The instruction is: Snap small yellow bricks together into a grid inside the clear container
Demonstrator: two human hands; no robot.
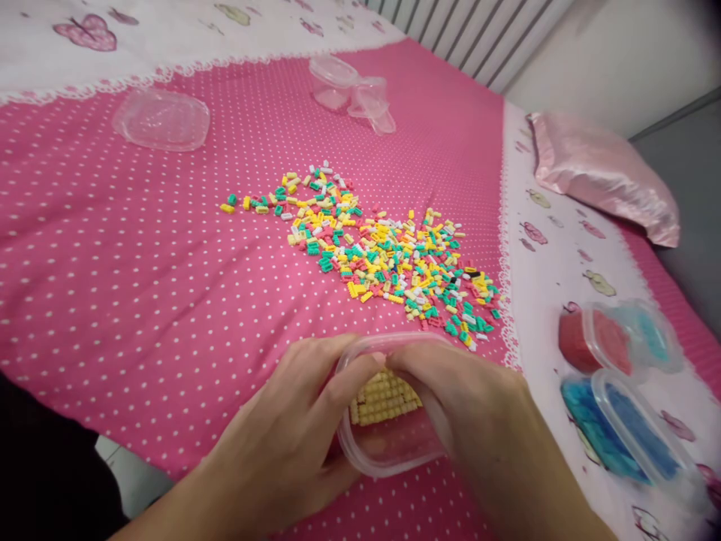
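A clear plastic container (388, 469) is between my hands at the near side of the pink bedspread. Inside it shows a yellow studded piece built of small toy bricks (386, 406). My left hand (304, 406) is closed round the container's left side, its thumb reaching over the rim. From the right, my right hand (467, 398) curls over the far and right rim; its fingertips are hidden, so whether they also touch the yellow piece cannot be seen. Just beyond lies a spread of loose small toy bricks (388, 255) in yellow, green, white and red.
Clear lids and small tubs (349, 90) lie at the back, with another clear lid (163, 120) at back left. Tubs of red bricks (597, 342) and blue bricks (613, 421) stand on the right. Farther right is a pink satin pillow (602, 173) beside the wall.
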